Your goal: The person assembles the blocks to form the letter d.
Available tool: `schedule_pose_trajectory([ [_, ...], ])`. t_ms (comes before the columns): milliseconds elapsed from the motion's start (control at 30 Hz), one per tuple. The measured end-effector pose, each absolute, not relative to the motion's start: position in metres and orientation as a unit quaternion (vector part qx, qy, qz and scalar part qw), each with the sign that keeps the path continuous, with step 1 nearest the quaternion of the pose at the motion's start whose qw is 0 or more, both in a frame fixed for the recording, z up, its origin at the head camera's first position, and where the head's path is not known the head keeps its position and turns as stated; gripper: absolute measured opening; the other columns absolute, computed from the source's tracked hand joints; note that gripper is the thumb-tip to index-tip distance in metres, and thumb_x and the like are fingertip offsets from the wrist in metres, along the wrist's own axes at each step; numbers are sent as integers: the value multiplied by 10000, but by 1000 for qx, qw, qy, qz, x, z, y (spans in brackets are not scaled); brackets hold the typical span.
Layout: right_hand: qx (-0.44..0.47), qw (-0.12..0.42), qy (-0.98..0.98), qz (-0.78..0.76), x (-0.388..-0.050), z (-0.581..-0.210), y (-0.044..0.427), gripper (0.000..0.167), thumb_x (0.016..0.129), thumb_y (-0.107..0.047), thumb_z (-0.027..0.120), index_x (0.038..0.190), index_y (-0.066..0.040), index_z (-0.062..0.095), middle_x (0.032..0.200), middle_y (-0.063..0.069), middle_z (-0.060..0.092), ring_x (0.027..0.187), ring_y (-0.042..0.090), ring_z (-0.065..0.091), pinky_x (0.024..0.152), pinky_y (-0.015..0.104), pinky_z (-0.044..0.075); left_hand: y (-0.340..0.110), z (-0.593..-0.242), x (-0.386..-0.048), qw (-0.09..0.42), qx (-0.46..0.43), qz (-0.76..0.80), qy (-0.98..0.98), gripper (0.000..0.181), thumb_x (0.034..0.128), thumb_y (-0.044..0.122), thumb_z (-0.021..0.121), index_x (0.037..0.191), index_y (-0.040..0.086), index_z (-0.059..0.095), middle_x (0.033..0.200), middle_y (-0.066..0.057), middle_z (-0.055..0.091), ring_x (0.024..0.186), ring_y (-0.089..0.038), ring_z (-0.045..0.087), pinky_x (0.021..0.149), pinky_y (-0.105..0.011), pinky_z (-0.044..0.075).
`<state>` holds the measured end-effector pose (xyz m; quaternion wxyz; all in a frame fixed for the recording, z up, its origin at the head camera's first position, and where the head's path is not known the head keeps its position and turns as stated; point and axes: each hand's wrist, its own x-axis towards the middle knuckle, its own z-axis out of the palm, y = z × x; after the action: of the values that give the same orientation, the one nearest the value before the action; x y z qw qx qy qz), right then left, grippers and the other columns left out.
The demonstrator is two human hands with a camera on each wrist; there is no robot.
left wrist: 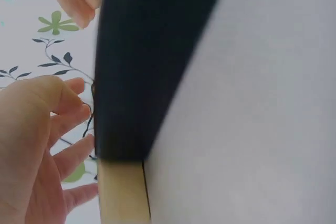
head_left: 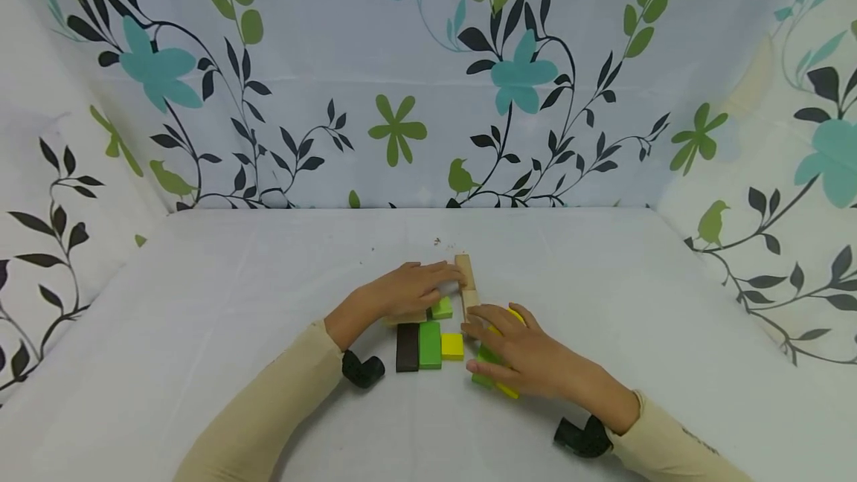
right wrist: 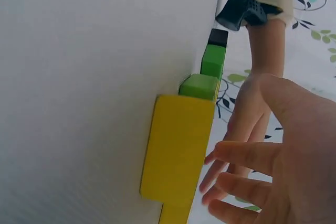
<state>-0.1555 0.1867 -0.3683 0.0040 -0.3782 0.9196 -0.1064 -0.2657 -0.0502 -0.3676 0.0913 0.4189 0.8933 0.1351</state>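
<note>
Both your left hand (head_left: 410,290) and right hand (head_left: 518,354) lay relaxed, gripping nothing, near the pale blocks (head_left: 463,265). Light, straight nudges seemed best.

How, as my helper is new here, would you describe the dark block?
On the white table, look just below the left hand in the head view. The dark block lies there, just left of a green block; its near-black colour sets it apart.

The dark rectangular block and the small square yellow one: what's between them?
A green rectangular block lies between the dark rectangular block and the small square yellow block; the head view shows it.
</note>
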Motion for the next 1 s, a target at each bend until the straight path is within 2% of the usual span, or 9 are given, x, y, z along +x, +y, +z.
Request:
schedule_pose_trajectory([
  [167, -375, 7, 917, -136, -165, -366, 189, 520, 1009, -481, 455, 1402, -146, 522, 1545, 108, 333, 1435, 296, 288, 1134, 636, 119, -68, -371, -257, 35, 430, 137, 892, 436, 1018, 132, 371, 1443, 156, 465, 1511, -42, 429, 1414, -239, 363, 1126, -512, 301],
  [333, -345, 10, 928, -141, -170, -364, 201, 511, 991, -447, 517, 1394, -133, 534, 1514, 113, 401, 1409, 318, 345, 1139, 634, 126, -72, -367, -247, 4, 468, 129, 874, 418, 1010, 126, 395, 1414, 115, 501, 1474, -62, 474, 1381, -258, 410, 1098, -520, 341],
  [500, -326, 8, 934, -145, -169, -363, 214, 506, 978, -425, 554, 1368, -103, 556, 1447, 123, 484, 1320, 344, 461, 1095, 594, 305, -63, -365, -241, 41, 467, 92, 878, 478, 1013, 234, 366, 1485, 175, 424, 1540, -48, 389, 1435, -269, 320, 1134, -528, 282],
  [667, -318, 1, 937, -145, -167, -360, 223, 384, 977, -372, 576, 1263, -123, 640, 1343, 118, 565, 1160, 333, 581, 953, 546, 473, -51, -367, -240, 77, 459, 69, 882, 498, 1020, 345, 382, 1512, 261, 375, 1581, -14, 315, 1476, -285, 213, 1160, -543, 216],
  [833, -338, -17, 933, -123, -169, -359, 225, 290, 984, -337, 572, 1146, -140, 710, 1214, 58, 638, 1094, 268, 613, 945, 508, 473, -45, -368, -239, 89, 454, 56, 885, 527, 1016, 420, 425, 1517, 266, 367, 1587, 0, 302, 1486, -276, 183, 1169, -545, 190],
  [1000, -320, -18, 941, -111, -171, -360, 227, 332, 986, -365, 561, 1170, -125, 700, 1244, 84, 636, 1155, 307, 589, 1013, 565, 404, -45, -367, -237, 97, 453, 59, 884, 543, 1020, 430, 428, 1525, 247, 354, 1590, -13, 295, 1486, -244, 193, 1176, -519, 190],
])
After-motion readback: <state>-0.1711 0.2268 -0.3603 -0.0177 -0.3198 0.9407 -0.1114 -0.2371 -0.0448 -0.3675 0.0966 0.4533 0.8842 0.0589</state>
